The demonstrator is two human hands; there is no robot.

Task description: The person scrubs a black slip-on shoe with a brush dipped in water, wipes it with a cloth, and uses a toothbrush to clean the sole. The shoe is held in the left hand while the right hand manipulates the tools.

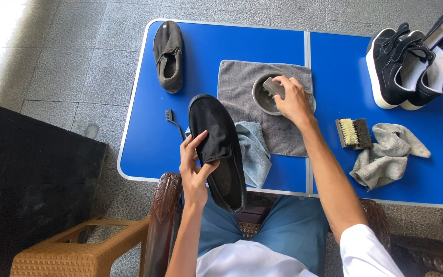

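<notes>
Two hands busy: left hand (196, 164) clamped round the black slip-on shoe (219, 149), held tilted over the blue table (144, 149) edge, just beside a light blue cloth (255, 151). Right hand (290, 97) closed on a small brush (274, 87) dipped in the grey bowl (259, 100). Probably light and soft-sided; best gripped mid-body, near the opening.

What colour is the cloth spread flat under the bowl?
Dark grey: the cloth lies under the bowl on the blue table, clearest in the head view.
</notes>
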